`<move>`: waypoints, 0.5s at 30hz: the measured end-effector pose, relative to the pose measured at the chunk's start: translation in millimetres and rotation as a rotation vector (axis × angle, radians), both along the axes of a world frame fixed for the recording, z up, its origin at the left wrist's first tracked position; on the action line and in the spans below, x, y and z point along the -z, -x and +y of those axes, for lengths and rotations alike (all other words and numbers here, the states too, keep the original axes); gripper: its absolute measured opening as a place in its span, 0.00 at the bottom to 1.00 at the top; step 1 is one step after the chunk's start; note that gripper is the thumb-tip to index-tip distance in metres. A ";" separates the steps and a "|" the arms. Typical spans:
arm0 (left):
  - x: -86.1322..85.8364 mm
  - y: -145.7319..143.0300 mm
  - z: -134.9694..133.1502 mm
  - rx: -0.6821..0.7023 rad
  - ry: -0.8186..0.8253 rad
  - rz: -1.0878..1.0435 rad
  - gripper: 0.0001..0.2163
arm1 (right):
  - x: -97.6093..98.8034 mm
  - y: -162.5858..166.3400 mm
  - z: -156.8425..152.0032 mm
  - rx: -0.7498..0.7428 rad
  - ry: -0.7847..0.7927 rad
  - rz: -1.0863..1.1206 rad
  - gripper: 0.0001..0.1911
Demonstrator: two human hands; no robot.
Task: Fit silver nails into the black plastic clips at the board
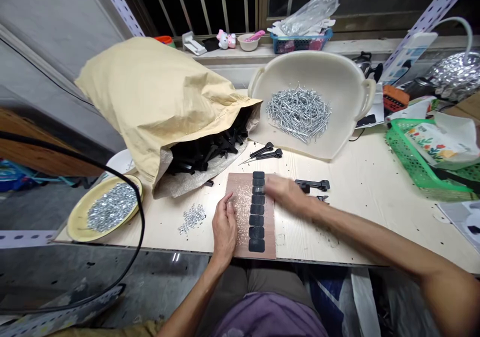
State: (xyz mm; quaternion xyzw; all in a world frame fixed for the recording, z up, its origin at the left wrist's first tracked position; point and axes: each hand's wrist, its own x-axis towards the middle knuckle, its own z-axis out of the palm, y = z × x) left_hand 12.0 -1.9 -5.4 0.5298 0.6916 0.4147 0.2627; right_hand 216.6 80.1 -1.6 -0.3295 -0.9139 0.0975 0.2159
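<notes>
A brown board (243, 249) lies flat at the table's front edge, with a column of several black rounded pads (256, 232) on it. Along the board's left side rests my left hand (225, 224), its fingers loosely bent and nothing visible in them. My right hand (287, 193) is over the board's right edge, beside the upper pads; motion smears its fingers, so what they hold cannot be made out. Just past it lie black plastic-handled pieces (317, 185). Two more black pieces with thin metal pins (264, 152) lie beyond the board. Small shiny metal parts (192, 218) are scattered to the left.
A large paper sack (150, 92) spills black plastic parts (210, 152). Behind the board stands a white basin (337, 77) with many metal nails or pins (299, 112). A yellow dish (77, 222) holds small metal parts. A green basket (408, 162) sits right; a black cable (141, 217) loops at left.
</notes>
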 end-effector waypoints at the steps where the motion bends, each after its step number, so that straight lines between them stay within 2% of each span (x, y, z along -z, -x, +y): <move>1: 0.2 0.0 0.2 0.000 0.000 0.002 0.16 | 0.6 1.2 -5.4 -0.081 0.017 -0.024 0.16; 3: 0.5 -0.1 0.5 0.001 -0.003 0.008 0.16 | 2.2 3.6 -11.3 -0.183 0.052 -0.047 0.15; 4: 0.4 -0.2 0.6 0.002 -0.003 0.011 0.15 | 2.9 4.3 -10.6 -0.182 0.074 -0.035 0.14; 9: -1.1 -0.8 0.5 -0.007 0.020 0.001 0.16 | 3.7 3.8 5.7 0.043 0.103 0.076 0.15; 15: 0.4 -0.5 0.6 -0.007 0.001 -0.007 0.16 | 4.6 5.5 -11.4 -0.065 0.051 -0.036 0.15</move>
